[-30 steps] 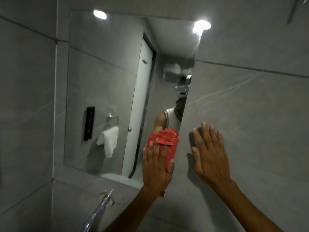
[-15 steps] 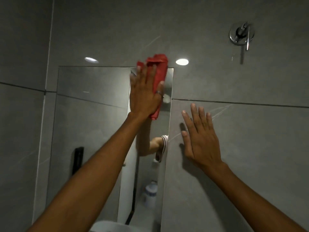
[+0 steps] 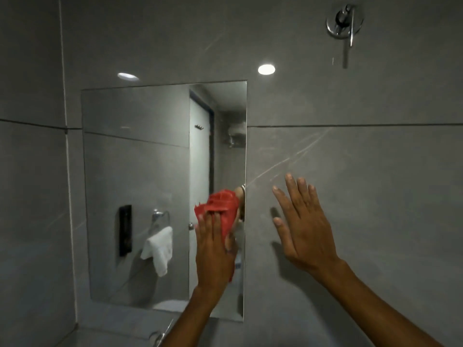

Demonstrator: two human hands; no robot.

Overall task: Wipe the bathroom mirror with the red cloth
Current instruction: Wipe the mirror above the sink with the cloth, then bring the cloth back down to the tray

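A frameless rectangular mirror hangs on the grey tiled wall. My left hand presses the crumpled red cloth flat against the glass near the mirror's right edge, about mid-height; the cloth bunches above my fingertips. My right hand lies flat on the wall tile just right of the mirror, fingers spread, holding nothing. The mirror reflects a white door, a white towel on a ring and a black wall fitting.
A chrome wall valve with a lever sits high on the right. A chrome tap shows at the bottom edge below the mirror. Grey tiles with dark grout lines cover the walls; a corner runs down the left.
My left hand has swept the red cloth down from the mirror's top right corner to mid-height along the right edge. My right hand has stayed flat on the wall.
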